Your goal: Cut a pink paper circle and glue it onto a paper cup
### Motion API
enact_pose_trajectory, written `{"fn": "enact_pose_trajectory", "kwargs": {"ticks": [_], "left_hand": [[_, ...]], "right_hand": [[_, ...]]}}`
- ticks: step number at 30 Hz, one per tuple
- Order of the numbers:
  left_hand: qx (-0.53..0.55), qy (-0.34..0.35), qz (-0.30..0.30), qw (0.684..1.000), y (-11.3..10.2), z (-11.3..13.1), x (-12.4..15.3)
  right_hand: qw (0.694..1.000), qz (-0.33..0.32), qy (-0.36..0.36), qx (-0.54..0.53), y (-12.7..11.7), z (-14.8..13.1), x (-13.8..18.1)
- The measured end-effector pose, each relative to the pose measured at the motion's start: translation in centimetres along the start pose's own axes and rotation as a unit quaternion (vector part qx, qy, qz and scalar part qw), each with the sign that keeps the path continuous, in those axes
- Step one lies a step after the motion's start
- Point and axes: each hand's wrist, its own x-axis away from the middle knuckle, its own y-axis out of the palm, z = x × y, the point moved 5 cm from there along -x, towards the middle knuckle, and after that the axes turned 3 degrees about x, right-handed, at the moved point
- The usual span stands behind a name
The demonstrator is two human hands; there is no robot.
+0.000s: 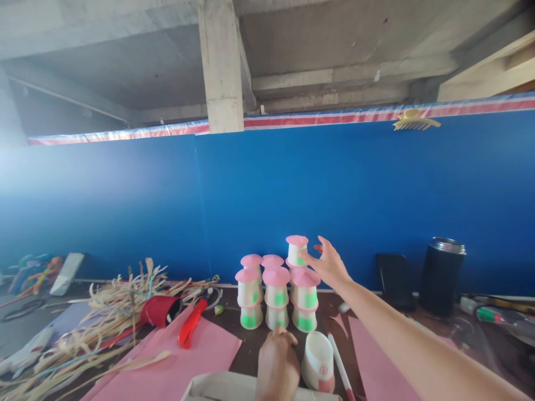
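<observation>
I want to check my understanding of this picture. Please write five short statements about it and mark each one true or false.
1. The right hand is next to the topmost cup. True.
2. The left hand is above the cup stacks. False: it is low, in front of the middle stack.
3. The discs on the stacks are blue. False: they are pink.
4. The dark bottle is to the right of the stacks. True.
5. The open white cup is left of the left hand. False: it is to its right.
</observation>
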Motion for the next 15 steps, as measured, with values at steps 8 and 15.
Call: {"fn": "enact_pose_trajectory", "kwargs": {"ticks": [8,15], "left_hand": [[-0.019,-0.004,-0.014,1.0,0.2,-0.1,-0.3],[-0.038,0.013,-0.017,0.999,-0.1,0.1,-0.3]], "right_hand": [[0.998,-0.043,-0.016,-0.053,-6.6,5.2,5.8],[0.995,-0.097,-0.023,-0.033,-10.6,12.1,14.7]]}}
